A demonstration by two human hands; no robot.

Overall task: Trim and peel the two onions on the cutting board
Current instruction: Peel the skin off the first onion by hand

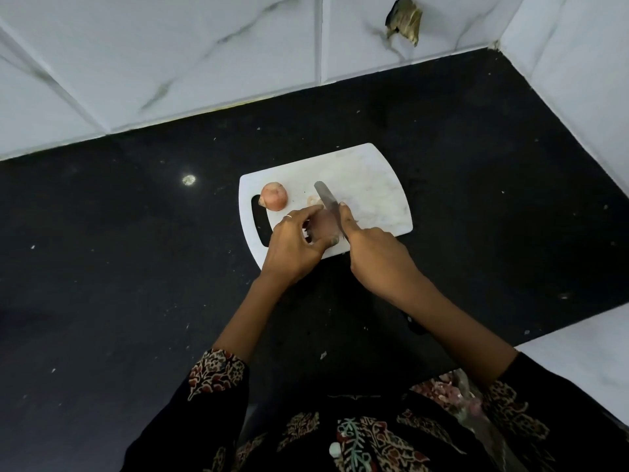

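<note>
Your left hand (295, 246) curls its grip round one onion (324, 223), pale pink and blurred, pinning it to the near edge of the white cutting board (371, 185). Your right hand (376, 248) holds a knife (327, 202), forefinger laid along the spine; the grey blade stands against the held onion's right side, tip pointing away from you. The second onion (274, 195), round with papery pink skin, sits apart on the board's left end, beside the handle slot. The board is rounded plastic, faintly scored, on a black speckled stone surface (136, 267). No writing is legible.
</note>
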